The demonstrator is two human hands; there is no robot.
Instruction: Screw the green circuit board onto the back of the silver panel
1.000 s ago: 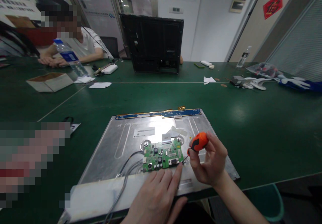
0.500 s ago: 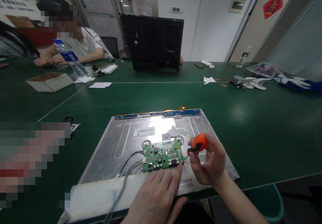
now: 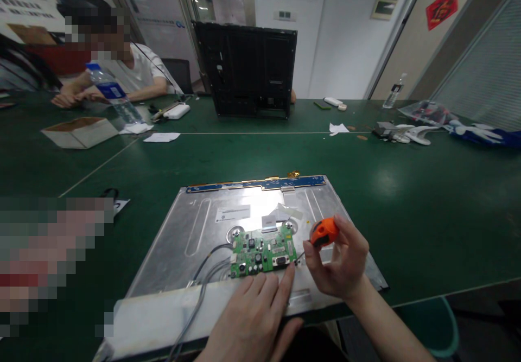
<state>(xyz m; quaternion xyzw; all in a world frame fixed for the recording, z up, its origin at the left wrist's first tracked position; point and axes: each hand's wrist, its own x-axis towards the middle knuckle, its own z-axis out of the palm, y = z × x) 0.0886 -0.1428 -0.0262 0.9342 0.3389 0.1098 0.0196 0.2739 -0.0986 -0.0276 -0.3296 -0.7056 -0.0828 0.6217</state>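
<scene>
Your right hand (image 3: pixel 342 259) grips a stubby orange-and-black screwdriver (image 3: pixel 324 230), its thin shaft slanting to the near right corner of the green rectangular circuit board (image 3: pixel 262 247) on the silver metal panel (image 3: pixel 195 229). Your left hand (image 3: pixel 252 310) lies palm-down, fingers extended, index fingertip at that corner. Best steady the tip and square the shaft. Beyond, the open pale cardboard box's (image 3: pixel 83 135) contents are hidden.

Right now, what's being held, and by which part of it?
The right hand holds the orange screwdriver by its handle. The left hand appears to hold nothing.
</scene>
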